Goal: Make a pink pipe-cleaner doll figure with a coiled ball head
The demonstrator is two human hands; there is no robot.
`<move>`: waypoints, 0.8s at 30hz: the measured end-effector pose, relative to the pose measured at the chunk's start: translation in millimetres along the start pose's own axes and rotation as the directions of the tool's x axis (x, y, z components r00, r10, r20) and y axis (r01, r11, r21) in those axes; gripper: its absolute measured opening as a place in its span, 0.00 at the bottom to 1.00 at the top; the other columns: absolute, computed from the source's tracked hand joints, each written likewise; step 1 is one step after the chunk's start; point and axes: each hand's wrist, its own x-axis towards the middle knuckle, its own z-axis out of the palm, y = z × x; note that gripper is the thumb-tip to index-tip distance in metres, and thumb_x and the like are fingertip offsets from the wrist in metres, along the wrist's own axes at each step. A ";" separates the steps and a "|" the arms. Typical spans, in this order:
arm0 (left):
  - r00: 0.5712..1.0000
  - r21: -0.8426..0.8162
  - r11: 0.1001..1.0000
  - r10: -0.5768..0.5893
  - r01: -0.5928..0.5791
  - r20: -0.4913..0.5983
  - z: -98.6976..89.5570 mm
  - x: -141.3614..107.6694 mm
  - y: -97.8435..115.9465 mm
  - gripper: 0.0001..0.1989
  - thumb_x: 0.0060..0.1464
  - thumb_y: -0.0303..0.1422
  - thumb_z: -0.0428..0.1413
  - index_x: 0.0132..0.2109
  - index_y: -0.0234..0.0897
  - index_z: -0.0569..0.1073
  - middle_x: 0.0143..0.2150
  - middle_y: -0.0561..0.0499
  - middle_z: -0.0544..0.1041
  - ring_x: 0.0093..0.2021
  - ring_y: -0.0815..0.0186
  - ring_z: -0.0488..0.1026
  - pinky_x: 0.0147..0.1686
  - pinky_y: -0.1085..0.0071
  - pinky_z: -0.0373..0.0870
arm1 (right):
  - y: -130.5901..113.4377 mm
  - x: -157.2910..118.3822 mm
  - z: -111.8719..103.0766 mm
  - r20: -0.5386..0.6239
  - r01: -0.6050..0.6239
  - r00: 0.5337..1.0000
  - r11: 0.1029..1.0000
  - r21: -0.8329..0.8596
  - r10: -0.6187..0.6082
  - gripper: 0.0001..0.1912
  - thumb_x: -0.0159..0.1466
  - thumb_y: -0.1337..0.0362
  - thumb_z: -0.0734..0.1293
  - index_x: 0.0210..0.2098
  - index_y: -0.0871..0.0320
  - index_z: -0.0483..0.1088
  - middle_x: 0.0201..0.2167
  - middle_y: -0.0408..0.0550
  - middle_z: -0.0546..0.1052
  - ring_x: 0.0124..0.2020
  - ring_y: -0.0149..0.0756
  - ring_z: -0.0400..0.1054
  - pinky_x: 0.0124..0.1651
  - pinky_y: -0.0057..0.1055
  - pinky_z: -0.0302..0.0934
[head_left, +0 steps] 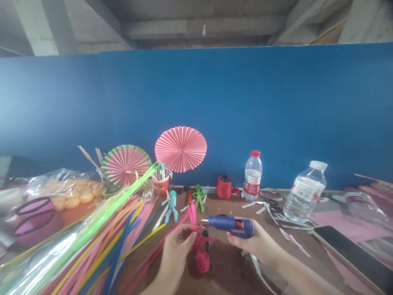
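My left hand (181,242) is closed on a pink pipe-cleaner figure (202,259) low in the middle of the head view; its rounded end points toward me and pink strands stick up from it. My right hand (256,241) grips a blue glue gun (231,225), whose metal tip points left, close above the figure. Whether the tip touches the pink strands is unclear. Just behind them on the brown table (236,266) are a light blue figure (172,207) and a green figure (198,196).
Colourful pipe cleaners (123,233) spread across the left. Pleated paper fans (181,149) stand behind a cup of pens (161,184). A red tape roll (224,187), two water bottles (252,178), scissors (270,203), white strips and a black phone (353,254) lie toward the right.
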 end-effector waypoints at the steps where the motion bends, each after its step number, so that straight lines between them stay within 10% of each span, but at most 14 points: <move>1: 1.000 0.012 1.000 0.001 -0.001 0.007 -1.0 0.8 -1.0 0.06 0.39 0.30 0.62 0.29 0.33 0.76 0.28 0.48 0.79 0.30 0.64 0.73 0.31 0.74 0.68 | 5.7 -1.4 0.9 -0.039 -0.023 0.999 1.000 -0.012 0.023 0.09 0.47 0.61 0.69 0.26 0.60 0.70 0.19 0.41 0.72 0.19 0.29 0.62 0.22 0.24 0.56; 5: 0.999 0.074 0.997 0.016 -0.019 0.052 0.1 -1.3 3.5 0.05 0.41 0.30 0.61 0.30 0.33 0.76 0.30 0.47 0.79 0.33 0.63 0.74 0.34 0.73 0.68 | 21.3 -5.7 1.9 -0.146 -0.010 0.989 0.996 -0.085 -0.003 0.09 0.47 0.60 0.68 0.26 0.59 0.70 0.20 0.43 0.73 0.22 0.33 0.65 0.24 0.26 0.60; 24: 0.978 0.325 0.925 0.161 -0.196 0.133 3.7 -11.0 10.3 0.03 0.47 0.27 0.55 0.31 0.37 0.74 0.30 0.52 0.76 0.32 0.66 0.72 0.35 0.73 0.67 | 26.4 -9.6 -2.5 0.093 0.289 0.957 0.901 -0.323 -0.274 0.07 0.53 0.61 0.65 0.23 0.59 0.69 0.21 0.42 0.71 0.24 0.32 0.64 0.28 0.25 0.62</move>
